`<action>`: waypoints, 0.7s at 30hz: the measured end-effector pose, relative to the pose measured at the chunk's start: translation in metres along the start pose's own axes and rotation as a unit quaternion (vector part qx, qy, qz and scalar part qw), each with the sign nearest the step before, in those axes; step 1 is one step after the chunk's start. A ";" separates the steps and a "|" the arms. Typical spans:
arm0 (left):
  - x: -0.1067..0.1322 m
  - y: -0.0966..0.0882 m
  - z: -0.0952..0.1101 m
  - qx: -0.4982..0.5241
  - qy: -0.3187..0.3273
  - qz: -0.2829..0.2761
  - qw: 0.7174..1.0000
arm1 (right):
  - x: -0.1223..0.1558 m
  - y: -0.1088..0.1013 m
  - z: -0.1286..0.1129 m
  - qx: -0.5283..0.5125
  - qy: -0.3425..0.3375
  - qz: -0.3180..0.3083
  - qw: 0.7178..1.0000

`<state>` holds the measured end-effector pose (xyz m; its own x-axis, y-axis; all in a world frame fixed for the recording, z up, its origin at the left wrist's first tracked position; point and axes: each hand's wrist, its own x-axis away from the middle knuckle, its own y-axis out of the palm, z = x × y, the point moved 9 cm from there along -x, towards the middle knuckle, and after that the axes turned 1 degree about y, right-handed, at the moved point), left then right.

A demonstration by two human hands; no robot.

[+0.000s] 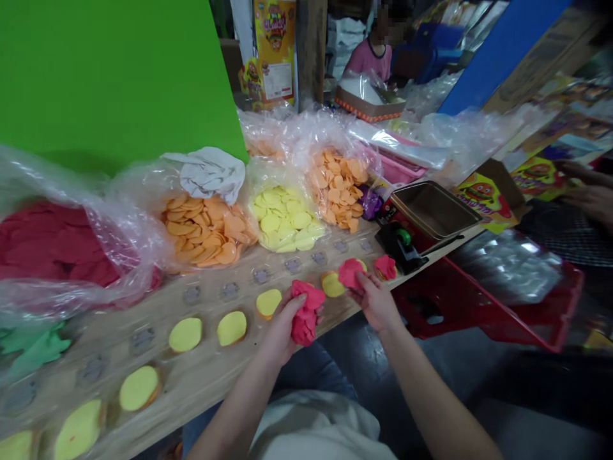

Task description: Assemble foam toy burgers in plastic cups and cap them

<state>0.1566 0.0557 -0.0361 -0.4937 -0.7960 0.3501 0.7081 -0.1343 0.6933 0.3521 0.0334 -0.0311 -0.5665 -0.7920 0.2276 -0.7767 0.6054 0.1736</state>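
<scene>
Left hand clasps a red bunch, long axis forward; right hand pinches one red piece.

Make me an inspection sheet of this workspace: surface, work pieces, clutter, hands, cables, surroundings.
Surface: long, pale brown wood-look table.
Work pieces: flat, rounded yellow pieces in a row, several visibly over orange ones; soft, wavy-edged red pieces bunched in hand.
Clutter: crumpled white cloth on a clear plastic bag of orange pieces; black tape dispenser with a green part beside an open, dark-lined rectangular box.
Hands: left hand holds the red bunch; right hand pinches one red wavy-edged piece, whether resting or lifted unclear.
Cables: nothing seen.
Surroundings: upright bright-green panel; red plastic crate; person in pink shirt behind.
</scene>
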 end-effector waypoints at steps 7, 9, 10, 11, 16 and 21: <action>0.001 -0.003 -0.009 0.040 -0.050 0.029 0.998 | -0.017 -0.001 -0.060 0.568 -0.423 -0.009 0.706; 0.002 -0.002 -0.009 0.032 -0.053 0.033 0.998 | -0.015 0.011 -0.049 0.622 -0.448 -0.064 0.639; 0.002 -0.002 -0.008 0.028 -0.054 0.034 0.998 | -0.014 0.013 -0.046 0.635 -0.450 -0.067 0.624; 0.003 -0.002 -0.008 0.025 -0.053 0.034 0.998 | -0.014 0.014 -0.045 0.644 -0.448 -0.060 0.617; 0.003 -0.002 -0.007 0.023 -0.050 0.031 0.998 | -0.014 0.019 -0.046 0.661 -0.419 -0.036 0.622; 0.006 -0.003 -0.008 0.024 -0.061 0.028 0.997 | 0.005 0.019 -0.040 0.663 -0.430 -0.037 0.611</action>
<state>0.1554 0.0468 -0.0413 -0.5139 -0.7231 0.4615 0.7125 -0.0601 0.6991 0.3460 0.0443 0.0117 -0.0083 -0.9071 -0.4208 -0.0258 0.4209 -0.9067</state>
